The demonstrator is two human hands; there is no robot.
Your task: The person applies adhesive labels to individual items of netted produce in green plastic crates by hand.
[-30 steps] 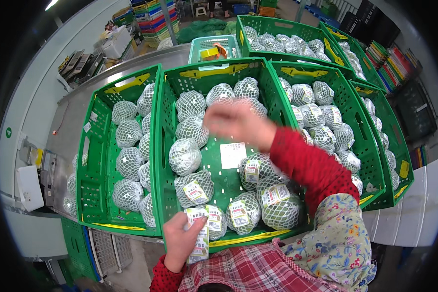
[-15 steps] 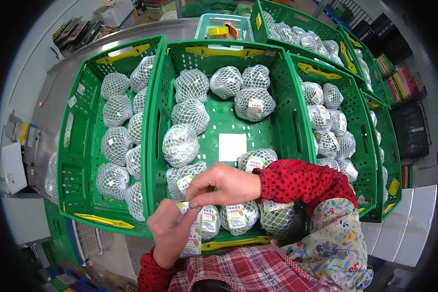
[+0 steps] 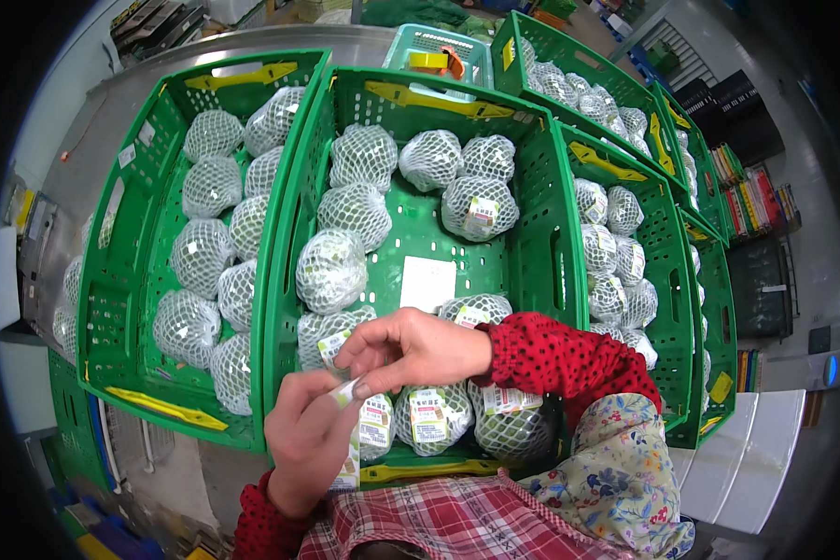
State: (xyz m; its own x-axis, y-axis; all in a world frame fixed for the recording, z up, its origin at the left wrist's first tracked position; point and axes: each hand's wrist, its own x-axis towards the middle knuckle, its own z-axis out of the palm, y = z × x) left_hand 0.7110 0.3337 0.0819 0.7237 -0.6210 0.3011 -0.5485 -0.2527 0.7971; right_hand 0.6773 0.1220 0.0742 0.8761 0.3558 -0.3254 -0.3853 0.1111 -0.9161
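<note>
Over the near left part of the middle green crate, both hands meet at a strip of printed labels. My left hand is closed on the strip, which hangs below it. With thumb and fingers pinched, my right hand is at a white and green label at the strip's upper end. Whether this label is fully off the strip cannot be told. Under and beside the hands lie round green fruits in white foam nets; a near one bears a label. Another labelled fruit sits at the far right of the crate.
A left crate and several right crates hold more netted fruits. Behind the middle crate stands a light-blue basket with a yellow roll and an orange tool. A white card lies on the crate floor.
The view has tilted, so the crates appear shifted left. My hands stay together at the label strip, with the fingers slightly moved and more of the label's white edge showing.
</note>
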